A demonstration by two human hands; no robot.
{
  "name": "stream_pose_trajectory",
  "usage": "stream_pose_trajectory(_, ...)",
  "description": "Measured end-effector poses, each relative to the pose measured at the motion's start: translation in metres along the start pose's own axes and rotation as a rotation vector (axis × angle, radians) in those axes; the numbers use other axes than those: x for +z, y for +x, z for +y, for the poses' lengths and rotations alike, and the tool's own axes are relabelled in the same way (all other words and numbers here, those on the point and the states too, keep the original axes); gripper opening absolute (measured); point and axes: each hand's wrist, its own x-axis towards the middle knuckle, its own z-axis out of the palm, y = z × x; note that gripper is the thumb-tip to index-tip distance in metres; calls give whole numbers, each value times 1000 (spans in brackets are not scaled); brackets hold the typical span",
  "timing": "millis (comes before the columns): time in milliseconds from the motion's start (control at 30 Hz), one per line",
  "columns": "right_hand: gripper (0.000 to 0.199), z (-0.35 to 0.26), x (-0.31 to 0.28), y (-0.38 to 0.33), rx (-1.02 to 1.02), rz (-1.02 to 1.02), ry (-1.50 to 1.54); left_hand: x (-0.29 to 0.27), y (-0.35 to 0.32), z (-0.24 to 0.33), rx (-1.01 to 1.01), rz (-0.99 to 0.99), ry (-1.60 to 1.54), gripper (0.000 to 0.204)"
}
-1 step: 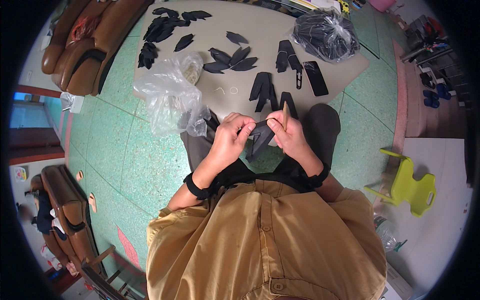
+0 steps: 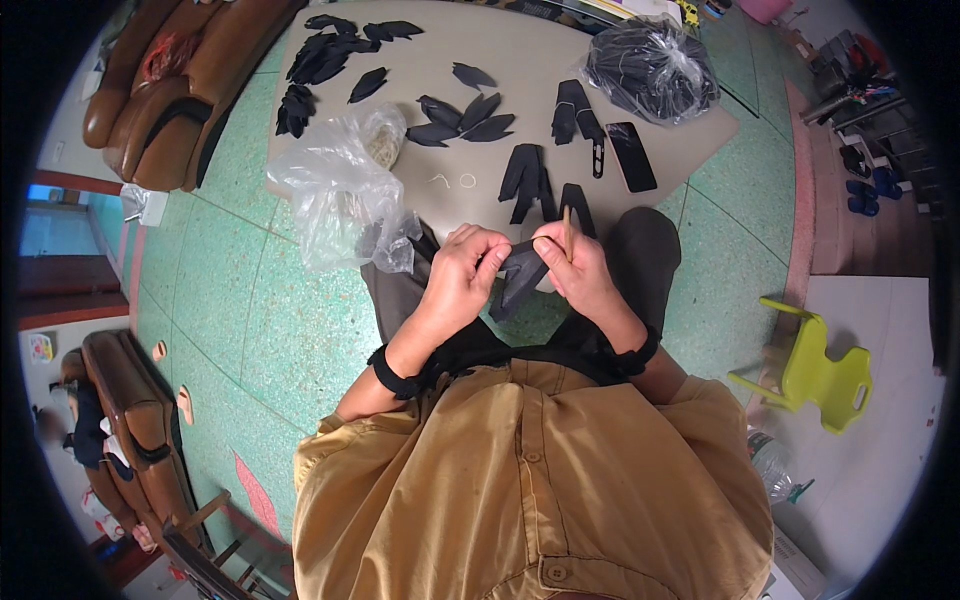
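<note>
Hardly anything has been shifted since the earlier frame, save a slight tilt of the tan stick held in the right hand. Between that hand and the left hand, the black folded piece is pinched at its far end, thumb and forefinger pressed together on either side, its long axis slanting nearward and left from the right hand; no label or writing can be read on it.

Black piece — upper edge partly hidden by the fingers.
</note>
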Motion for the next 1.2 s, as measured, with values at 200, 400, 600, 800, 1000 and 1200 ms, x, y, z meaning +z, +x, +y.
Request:
stream_pose_trajectory(200,14,-11,-5,2,-28,-13,-219,-7,0,-5,-49,-68,-140,13)
stream_pose_trajectory(400,13,-4,-9,3,40,-34,-51,-9,-3,-10,-165,-90,-293,14)
stream_pose_trajectory(600,15,-1,-11,2,-156,-8,-230,-7,-2,-10,-93,-104,-147,14)
stream_pose_trajectory(800,12,-3,-12,-2,-129,-104,-309,-9,3,1,-249,-218,-263,14)
stream_pose_trajectory(1000,10,-5,-17,-4,-31,-137,-205,1,0,-16,-303,-123,-723,24)
stream_pose_trajectory(1200,12,-13,-7,-2,-186,-122,-308,3,1,-20,-360,-120,-743,21)
